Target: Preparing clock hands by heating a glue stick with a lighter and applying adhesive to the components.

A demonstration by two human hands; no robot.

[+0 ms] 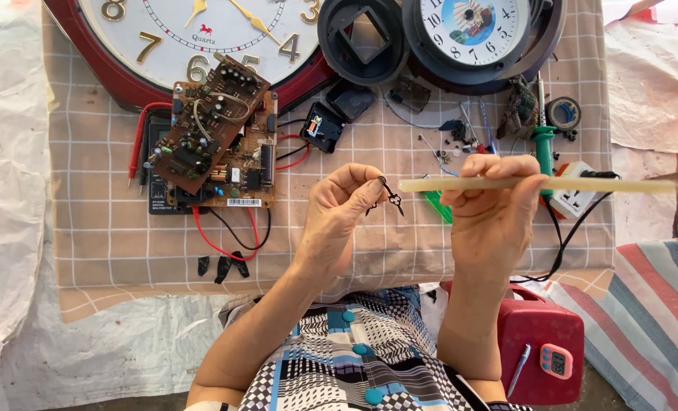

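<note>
The left hand (339, 217) pinches what looks like a small black clock hand (388, 196); the right hand (495, 213) grips a pale stick (582, 184).

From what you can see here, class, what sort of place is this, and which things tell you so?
Probably a clock repair bench. A large wall clock and a smaller round clock lie on the checked cloth, beside bare circuit boards. The left hand pinches small black clock hands.
</note>
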